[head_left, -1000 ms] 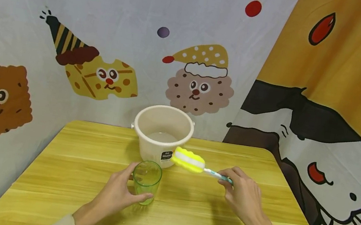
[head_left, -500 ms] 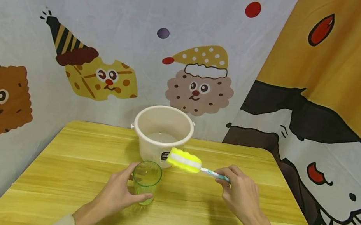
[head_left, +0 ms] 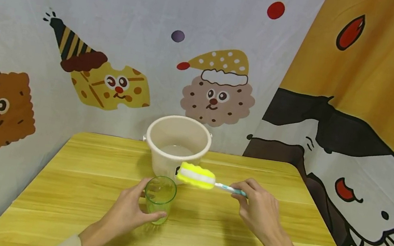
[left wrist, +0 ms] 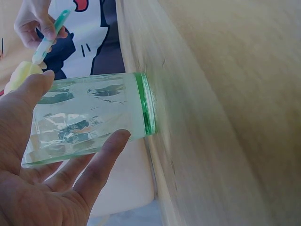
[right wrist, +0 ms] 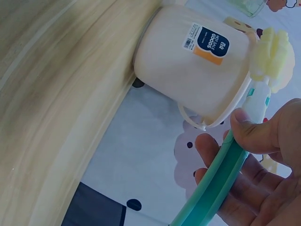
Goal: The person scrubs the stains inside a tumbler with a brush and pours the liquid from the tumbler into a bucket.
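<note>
My left hand [head_left: 131, 205] holds a clear green glass [head_left: 160, 200] upright on the table, thumb on the near side and fingers round the far side. In the left wrist view the thick green base of the glass [left wrist: 94, 117] meets the wood. My right hand [head_left: 260, 210] pinches the white and teal handle of a sponge cup brush [head_left: 197, 176]. Its yellow and white sponge head points left, raised close behind and to the right of the glass rim. In the right wrist view the thumb presses the brush handle [right wrist: 218, 169] against the fingers.
A cream bucket [head_left: 158, 155] stands at the back of the wooden table [head_left: 98, 159], behind the glass; the sponge head overlaps its front in the head view. Cartoon-printed curtains [head_left: 139, 23] hang behind and at the right of the table.
My right hand has moved a little left with the brush, bringing the sponge head nearer to the glass. The left hand and glass have stayed in place.
</note>
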Available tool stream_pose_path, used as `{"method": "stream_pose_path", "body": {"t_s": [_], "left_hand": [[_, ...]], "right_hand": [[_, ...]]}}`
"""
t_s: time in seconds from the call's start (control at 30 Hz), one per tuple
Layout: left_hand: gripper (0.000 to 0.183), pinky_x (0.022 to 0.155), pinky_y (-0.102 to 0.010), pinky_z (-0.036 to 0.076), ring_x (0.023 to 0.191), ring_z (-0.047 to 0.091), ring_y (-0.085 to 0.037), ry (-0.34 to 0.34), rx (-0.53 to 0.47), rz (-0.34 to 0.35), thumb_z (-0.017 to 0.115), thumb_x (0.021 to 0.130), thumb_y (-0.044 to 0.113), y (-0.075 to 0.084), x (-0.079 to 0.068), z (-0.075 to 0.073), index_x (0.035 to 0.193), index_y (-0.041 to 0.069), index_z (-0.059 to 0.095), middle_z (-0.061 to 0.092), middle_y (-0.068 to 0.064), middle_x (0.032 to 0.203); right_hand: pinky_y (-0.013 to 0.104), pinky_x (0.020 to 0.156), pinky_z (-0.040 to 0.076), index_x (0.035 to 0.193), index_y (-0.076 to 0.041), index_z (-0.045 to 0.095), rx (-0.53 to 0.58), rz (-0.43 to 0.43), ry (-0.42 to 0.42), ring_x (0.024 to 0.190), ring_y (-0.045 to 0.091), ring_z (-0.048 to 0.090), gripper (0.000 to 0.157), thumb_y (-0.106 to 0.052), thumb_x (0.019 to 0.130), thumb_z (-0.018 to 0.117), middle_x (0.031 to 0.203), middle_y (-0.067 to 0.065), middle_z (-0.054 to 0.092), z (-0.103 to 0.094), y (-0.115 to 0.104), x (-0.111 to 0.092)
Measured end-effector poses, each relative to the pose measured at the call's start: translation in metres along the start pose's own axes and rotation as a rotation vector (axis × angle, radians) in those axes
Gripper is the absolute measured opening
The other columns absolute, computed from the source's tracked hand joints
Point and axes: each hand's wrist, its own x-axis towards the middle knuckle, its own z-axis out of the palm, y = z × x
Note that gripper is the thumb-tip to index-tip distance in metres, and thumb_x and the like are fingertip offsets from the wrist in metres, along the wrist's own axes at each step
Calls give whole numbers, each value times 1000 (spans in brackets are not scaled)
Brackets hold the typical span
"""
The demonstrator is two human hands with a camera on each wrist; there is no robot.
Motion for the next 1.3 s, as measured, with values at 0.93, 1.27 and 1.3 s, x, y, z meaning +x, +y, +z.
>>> {"method": "stream_pose_path", "body": {"t_s": [0.93, 1.27, 1.3], "left_hand": [[98, 74, -17, 68, 120, 83, -42, -15, -13, -24, 111, 80, 36, 1, 0, 1, 162, 21, 59, 83, -11, 139], [99, 75, -15, 66, 119, 83, -40, -16, -1, -19, 111, 80, 38, 1, 1, 0, 163, 20, 58, 83, -10, 140], [99, 75, -15, 66, 120, 83, -41, -17, -2, -21, 111, 80, 38, 1, 1, 0, 163, 20, 58, 83, -10, 140]], "right_hand": [[12, 48, 34, 110, -21, 87, -10, -130, 6, 58, -3, 42, 29, -7, 89, 101, 102, -4, 77, 4, -14, 15], [9, 47, 32, 110, -20, 88, -20, -187, 6, 57, -4, 43, 27, -6, 90, 101, 105, -2, 79, 6, -18, 20], [9, 47, 32, 110, -20, 88, -23, -192, 7, 57, -3, 44, 27, -6, 90, 101, 105, -2, 79, 6, -18, 21]]}}
